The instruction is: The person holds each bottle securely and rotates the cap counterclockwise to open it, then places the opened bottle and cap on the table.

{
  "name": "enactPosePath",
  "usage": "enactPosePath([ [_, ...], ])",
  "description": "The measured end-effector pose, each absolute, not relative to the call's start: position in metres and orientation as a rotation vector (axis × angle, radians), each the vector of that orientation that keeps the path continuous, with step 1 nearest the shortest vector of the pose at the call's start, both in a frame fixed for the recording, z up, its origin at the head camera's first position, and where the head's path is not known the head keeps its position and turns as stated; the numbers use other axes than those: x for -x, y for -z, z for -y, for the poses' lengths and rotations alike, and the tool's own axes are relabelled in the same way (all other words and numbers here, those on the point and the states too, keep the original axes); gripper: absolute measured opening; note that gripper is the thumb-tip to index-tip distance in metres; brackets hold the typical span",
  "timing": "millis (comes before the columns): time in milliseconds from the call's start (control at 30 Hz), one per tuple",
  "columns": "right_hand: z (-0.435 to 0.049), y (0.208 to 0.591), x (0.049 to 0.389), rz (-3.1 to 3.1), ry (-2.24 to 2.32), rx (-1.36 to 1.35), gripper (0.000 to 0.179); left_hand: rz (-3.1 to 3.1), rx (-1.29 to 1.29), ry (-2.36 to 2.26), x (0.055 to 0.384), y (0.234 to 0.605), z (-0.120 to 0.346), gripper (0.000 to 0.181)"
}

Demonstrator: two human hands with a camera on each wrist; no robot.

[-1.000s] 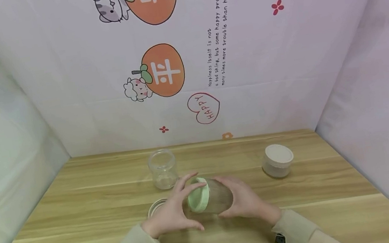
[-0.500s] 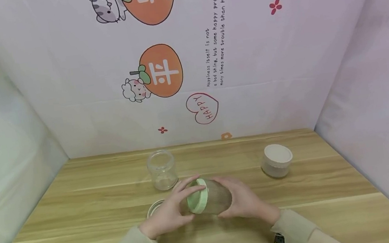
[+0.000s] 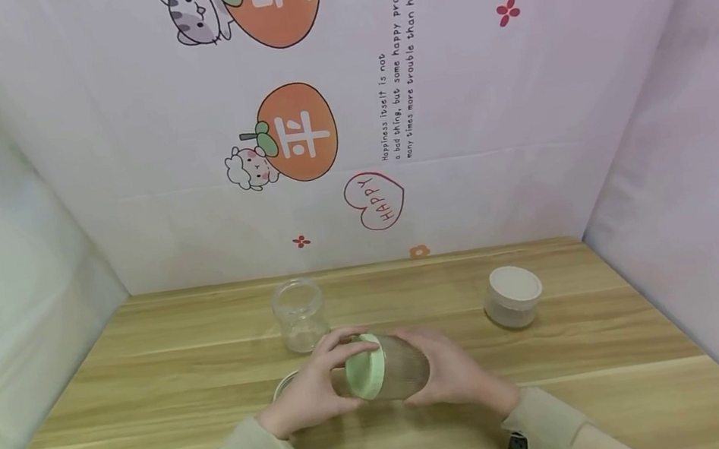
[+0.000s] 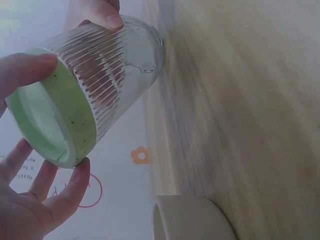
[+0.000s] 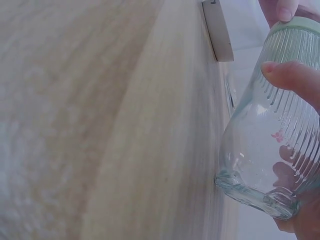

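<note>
A ribbed clear glass jar (image 3: 407, 363) with a pale green lid (image 3: 366, 371) lies tilted over the table, its lid end toward the left. My right hand (image 3: 451, 365) grips the glass body, the thumb across the ribs in the right wrist view. With thumb and fingertips on opposite sides of the rim, my left hand (image 3: 313, 384) pinches the green lid, as the left wrist view shows. The lid sits on the jar's mouth. In the right wrist view, the jar's thick base (image 5: 257, 200) is close to the tabletop; whether it touches is unclear.
An open clear jar (image 3: 301, 317) stands behind the left hand. Beside that hand lies a round pale lid (image 3: 283, 383), mostly hidden. A low jar with a white lid (image 3: 513, 297) stands at the right back. Printed cloth walls surround the wooden table (image 3: 168, 382).
My left thumb has moved in from a spread position to the green lid's lower rim, and the fingers have closed in. My right hand and the jar have hardly moved.
</note>
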State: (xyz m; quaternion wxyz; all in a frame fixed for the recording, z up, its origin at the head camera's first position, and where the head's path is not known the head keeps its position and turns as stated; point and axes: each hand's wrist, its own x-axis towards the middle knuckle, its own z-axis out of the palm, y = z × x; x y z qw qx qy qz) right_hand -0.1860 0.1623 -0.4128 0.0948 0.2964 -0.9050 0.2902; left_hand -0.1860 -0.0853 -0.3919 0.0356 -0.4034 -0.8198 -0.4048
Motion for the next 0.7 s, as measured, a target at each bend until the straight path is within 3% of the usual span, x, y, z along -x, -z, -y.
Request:
enactPosePath([
  [700,-0.1619,0.415,0.1868,2.688,-0.844,-0.891,0.095,2.596,1.148,1.503,0.1881,0.3891,0.0847,0.075],
])
